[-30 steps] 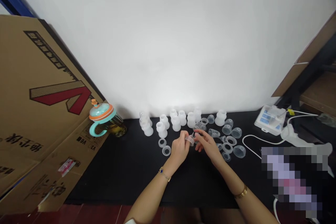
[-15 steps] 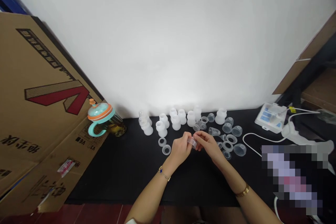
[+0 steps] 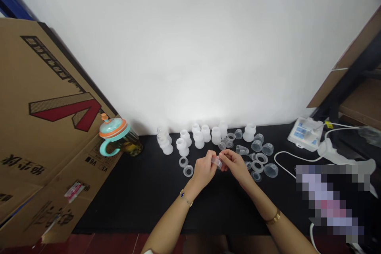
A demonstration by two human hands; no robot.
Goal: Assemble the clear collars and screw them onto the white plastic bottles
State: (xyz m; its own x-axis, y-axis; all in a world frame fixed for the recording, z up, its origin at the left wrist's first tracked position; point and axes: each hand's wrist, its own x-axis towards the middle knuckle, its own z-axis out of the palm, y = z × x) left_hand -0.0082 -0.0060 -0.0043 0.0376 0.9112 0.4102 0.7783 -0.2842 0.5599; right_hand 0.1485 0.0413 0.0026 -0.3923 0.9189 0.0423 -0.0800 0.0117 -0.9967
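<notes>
Both hands meet over the middle of the black table. My left hand (image 3: 205,168) is closed on a translucent bottle collar ring (image 3: 217,162), which is tilted between the hands. The fingers of my right hand (image 3: 235,162) pinch at the ring's right side; whether another small part sits inside it is hidden. Left of my left hand, two loose collar rings (image 3: 188,170) lie flat. Beyond the hands stand several white baby bottles (image 3: 199,139). Clear dome caps (image 3: 270,170), more rings (image 3: 257,166) and clear nipples (image 3: 256,176) lie to the right of my right hand.
A teapot-like jug (image 3: 131,145) with a turquoise handle stands at the left, beside a large cardboard box (image 3: 59,147). At the right are a white plastic case (image 3: 305,134), a white cable (image 3: 285,152) and a blurred-out item (image 3: 330,202). A white wall (image 3: 190,47) rises behind the table.
The view has shifted very slightly. Both hands stay in place with the collar ring between them, their fingers barely moved.
</notes>
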